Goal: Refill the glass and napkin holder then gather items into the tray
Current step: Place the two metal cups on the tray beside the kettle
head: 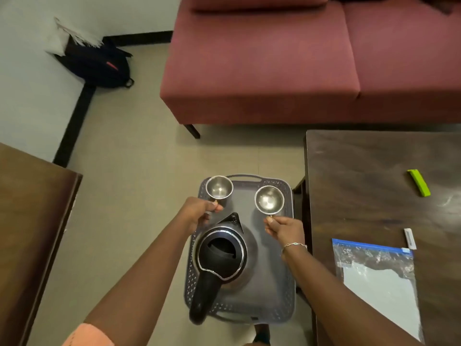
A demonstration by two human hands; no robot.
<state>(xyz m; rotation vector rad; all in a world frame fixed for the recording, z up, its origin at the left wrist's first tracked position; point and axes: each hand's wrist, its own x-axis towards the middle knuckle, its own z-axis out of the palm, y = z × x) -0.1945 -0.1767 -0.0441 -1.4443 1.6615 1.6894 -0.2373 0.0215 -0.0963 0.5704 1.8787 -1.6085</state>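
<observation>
- Left hand point(199, 214) is pinching the left cup point(219, 188), right hand point(285, 229) pinching the right cup point(269, 199) by its handle — both over the tray's point(273, 293) far end.
- Kettle point(222, 255) is already sitting in the tray; cups are looking empty, so gathering appears under way — no napkin holder showing.
</observation>
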